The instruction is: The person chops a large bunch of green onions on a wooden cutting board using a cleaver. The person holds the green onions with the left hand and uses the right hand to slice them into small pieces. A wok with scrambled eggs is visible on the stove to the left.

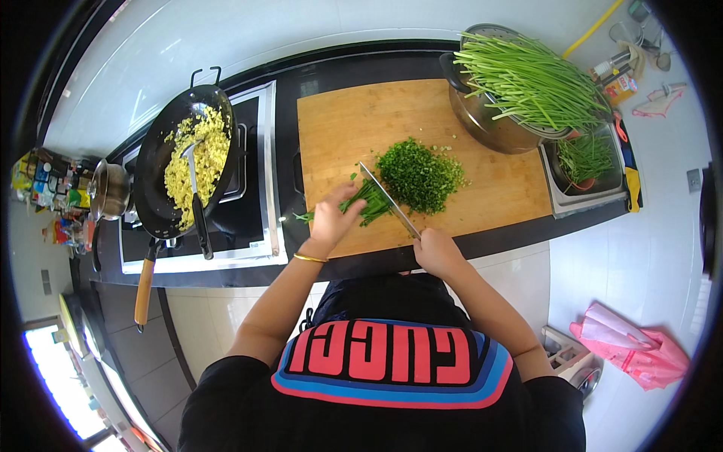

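My right hand is closed round the handle of a kitchen knife. The blade points away to the left and stands between a mound of finely chopped garlic chives and a bunch of uncut green stalks. Over the left end of that bunch, my left hand rests with thumb and fingers apart; a gold bangle circles its wrist. Whether its fingertips press on the stalks I cannot tell. Everything lies on a wooden cutting board.
Left of the board, a wok of scrambled egg with a spatula sits on the stove; a small saucepan is beyond. At the back right, a pot bears long green chives, beside a sink holding more greens.
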{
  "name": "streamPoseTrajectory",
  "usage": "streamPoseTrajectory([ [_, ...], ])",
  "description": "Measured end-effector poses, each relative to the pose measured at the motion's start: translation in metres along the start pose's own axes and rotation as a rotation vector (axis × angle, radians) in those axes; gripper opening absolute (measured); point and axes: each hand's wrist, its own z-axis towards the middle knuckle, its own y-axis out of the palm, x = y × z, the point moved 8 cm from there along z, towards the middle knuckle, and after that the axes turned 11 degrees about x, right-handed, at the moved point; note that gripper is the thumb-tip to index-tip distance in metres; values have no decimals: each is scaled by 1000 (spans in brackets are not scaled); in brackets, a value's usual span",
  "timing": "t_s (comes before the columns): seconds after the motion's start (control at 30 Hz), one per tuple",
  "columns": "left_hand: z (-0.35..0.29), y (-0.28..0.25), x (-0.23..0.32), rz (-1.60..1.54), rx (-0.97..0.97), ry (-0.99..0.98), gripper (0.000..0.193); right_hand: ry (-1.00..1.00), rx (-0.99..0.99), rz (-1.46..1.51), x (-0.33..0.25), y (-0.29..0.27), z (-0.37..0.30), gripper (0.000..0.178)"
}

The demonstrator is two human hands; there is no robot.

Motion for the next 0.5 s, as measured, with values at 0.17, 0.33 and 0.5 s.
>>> streamPoseTrajectory([
  [0.17,31,-31,-28,397,61,-19,16,118,-24,86,4,-10,-3,27],
  [0.33,22,-2,-41,332,-95,-84,16,130,-2,99,10,-18,-1,28],
  [0.5,18,25,-21,149,-247,-107,15,151,9,117,16,-24,-1,28],
])
